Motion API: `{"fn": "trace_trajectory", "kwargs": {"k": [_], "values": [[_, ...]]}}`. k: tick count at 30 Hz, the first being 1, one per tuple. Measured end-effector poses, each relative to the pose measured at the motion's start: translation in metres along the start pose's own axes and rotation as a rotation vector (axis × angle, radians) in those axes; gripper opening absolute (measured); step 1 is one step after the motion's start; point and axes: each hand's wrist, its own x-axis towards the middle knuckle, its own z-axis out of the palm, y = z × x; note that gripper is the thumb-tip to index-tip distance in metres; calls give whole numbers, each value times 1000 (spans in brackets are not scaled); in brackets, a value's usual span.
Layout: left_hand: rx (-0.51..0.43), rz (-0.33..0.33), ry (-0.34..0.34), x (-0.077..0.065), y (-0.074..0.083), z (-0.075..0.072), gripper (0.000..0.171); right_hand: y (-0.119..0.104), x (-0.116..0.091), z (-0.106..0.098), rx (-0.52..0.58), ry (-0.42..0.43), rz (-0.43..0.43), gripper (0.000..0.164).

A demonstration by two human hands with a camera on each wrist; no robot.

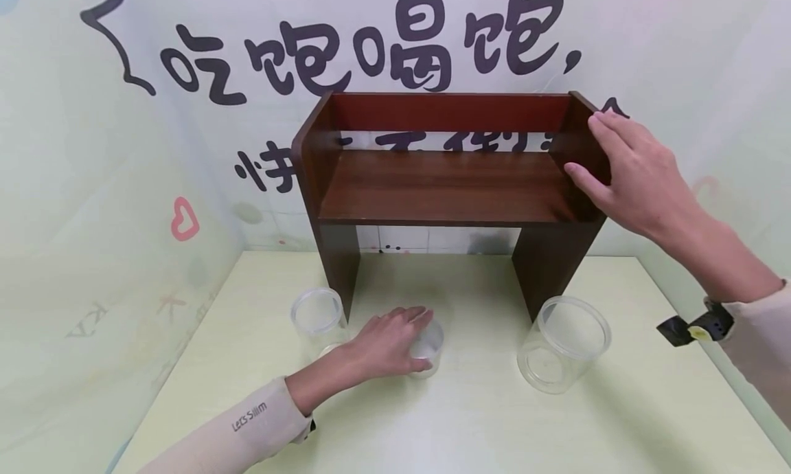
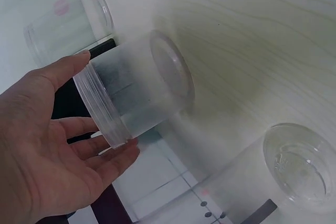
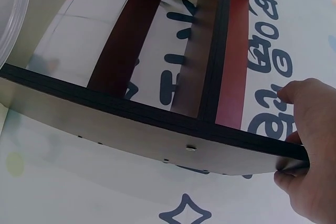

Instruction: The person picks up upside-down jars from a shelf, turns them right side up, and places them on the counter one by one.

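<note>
A small clear plastic jar (image 1: pixel 431 342) stands on the table in front of the brown wooden shelf (image 1: pixel 441 189). My left hand (image 1: pixel 386 347) reaches over it from the left and grips its upper rim; in the left wrist view, thumb and fingertips sit on opposite sides of the jar's ribbed neck (image 2: pixel 102 103). The right hand (image 1: pixel 643 172) is up at the shelf's right side panel. In the right wrist view its fingers (image 3: pixel 296 98) straddle the panel's end and hold it. Part of the jar is hidden behind the left hand in the head view.
A taller clear jar (image 1: pixel 317 316) is by the shelf's left leg, and a wide clear jar (image 1: pixel 564 347) is in front of its right leg. Behind the shelf hangs a pale backdrop (image 1: pixel 204 144) with large black characters. The light table (image 1: pixel 469 426) extends toward me.
</note>
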Motion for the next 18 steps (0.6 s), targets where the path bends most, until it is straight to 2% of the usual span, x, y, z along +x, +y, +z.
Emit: {"fn": "trace_trajectory", "kwargs": {"k": [9,15,18], "values": [[41,14,47,-7,1,-5,89,-1,0,-1,15,-13,8,72],[-9,13,115,-16,6,-31,89,-1,-6,-1,55,14,21,77],[-25,16,176,-20,8,-47,89,0,-11,-1,68,34,25,79]]}}
